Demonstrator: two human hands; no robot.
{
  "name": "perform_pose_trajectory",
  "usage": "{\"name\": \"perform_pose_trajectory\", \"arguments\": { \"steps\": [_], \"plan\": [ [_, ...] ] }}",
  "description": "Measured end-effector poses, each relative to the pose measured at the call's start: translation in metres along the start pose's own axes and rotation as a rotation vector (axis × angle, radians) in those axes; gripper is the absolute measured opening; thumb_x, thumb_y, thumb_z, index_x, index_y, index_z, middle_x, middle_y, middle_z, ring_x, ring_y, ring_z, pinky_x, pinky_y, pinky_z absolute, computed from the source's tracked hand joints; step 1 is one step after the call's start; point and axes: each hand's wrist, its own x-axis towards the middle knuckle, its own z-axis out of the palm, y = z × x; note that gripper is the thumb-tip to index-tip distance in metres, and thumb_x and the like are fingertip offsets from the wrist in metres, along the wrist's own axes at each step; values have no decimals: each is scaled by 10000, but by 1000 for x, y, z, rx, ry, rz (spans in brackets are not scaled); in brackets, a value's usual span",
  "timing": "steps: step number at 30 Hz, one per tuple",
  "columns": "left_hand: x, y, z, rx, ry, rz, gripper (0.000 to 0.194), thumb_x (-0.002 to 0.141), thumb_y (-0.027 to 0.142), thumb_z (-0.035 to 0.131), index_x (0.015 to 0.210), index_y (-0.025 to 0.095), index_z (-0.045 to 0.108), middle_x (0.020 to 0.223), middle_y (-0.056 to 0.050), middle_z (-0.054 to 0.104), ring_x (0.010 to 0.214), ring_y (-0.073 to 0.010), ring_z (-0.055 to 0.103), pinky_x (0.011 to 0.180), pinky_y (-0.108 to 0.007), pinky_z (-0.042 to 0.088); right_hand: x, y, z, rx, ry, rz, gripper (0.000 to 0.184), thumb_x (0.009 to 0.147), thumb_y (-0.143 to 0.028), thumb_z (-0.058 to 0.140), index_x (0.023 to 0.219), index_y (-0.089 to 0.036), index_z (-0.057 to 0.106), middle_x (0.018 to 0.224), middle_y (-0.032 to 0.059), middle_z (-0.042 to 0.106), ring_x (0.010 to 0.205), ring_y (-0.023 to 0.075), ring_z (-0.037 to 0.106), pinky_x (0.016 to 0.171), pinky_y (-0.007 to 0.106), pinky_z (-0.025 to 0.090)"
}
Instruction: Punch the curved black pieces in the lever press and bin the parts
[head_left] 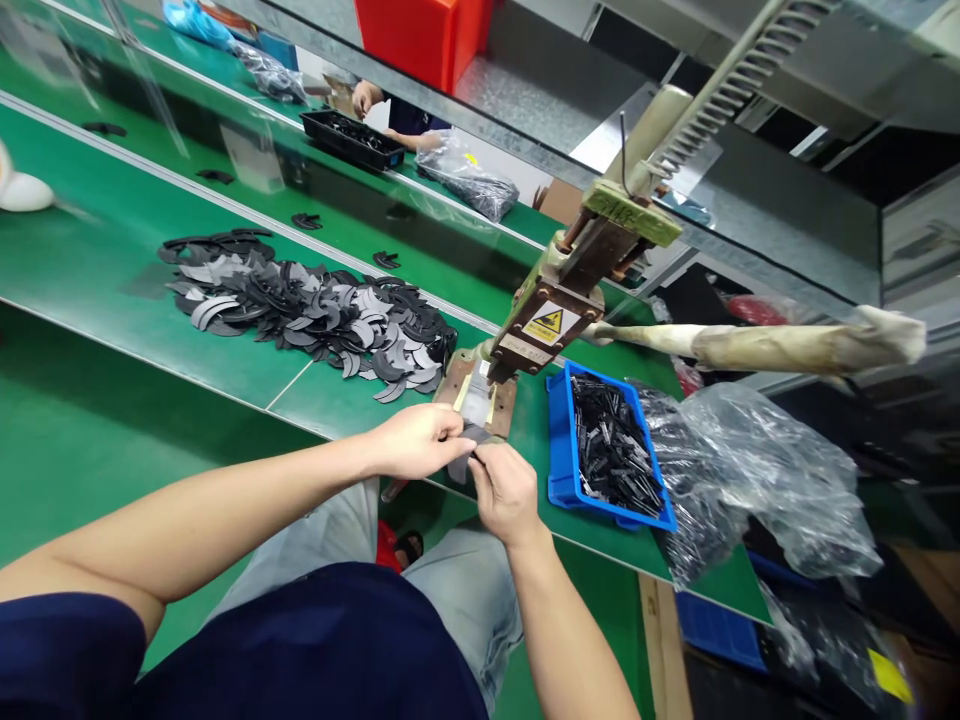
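Between my two hands is a curved dark grey plastic piece point(459, 466), held just in front of the base of a hand press point(541, 310). My left hand point(424, 440) is closed, pinching the piece from the left. My right hand point(506, 490) is closed on its right side, thumb and fingertips together. The fingers cover much of the piece. Left of the press lies a heap of similar curved grey and black pieces point(315, 310). Right of it stands a blue bin point(559, 440) filled with small, thin black parts point(615, 445).
A long pale-wrapped lever point(750, 342) sticks out right from the press. Clear plastic bags point(772, 470) lie beyond the bin. Behind the green table point(97, 230) a conveyor belt point(262, 205) carries a few black pieces. Across it, a co-worker's hands point(367, 98) are near a black tray point(352, 145).
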Motion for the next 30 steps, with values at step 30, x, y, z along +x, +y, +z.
{"name": "perform_pose_trajectory", "arguments": {
  "steps": [30],
  "plan": [
    [-10,-8,0,-774,-283,-181,496,865,586,757,1097,165,634,875,-18,654,709,-131,620,604,-233,510,-6,-6,1,125,90,55,147,973,-217,628,1111,-231,677,964,65,731,870,204,694,792,373,594]
  ]
}}
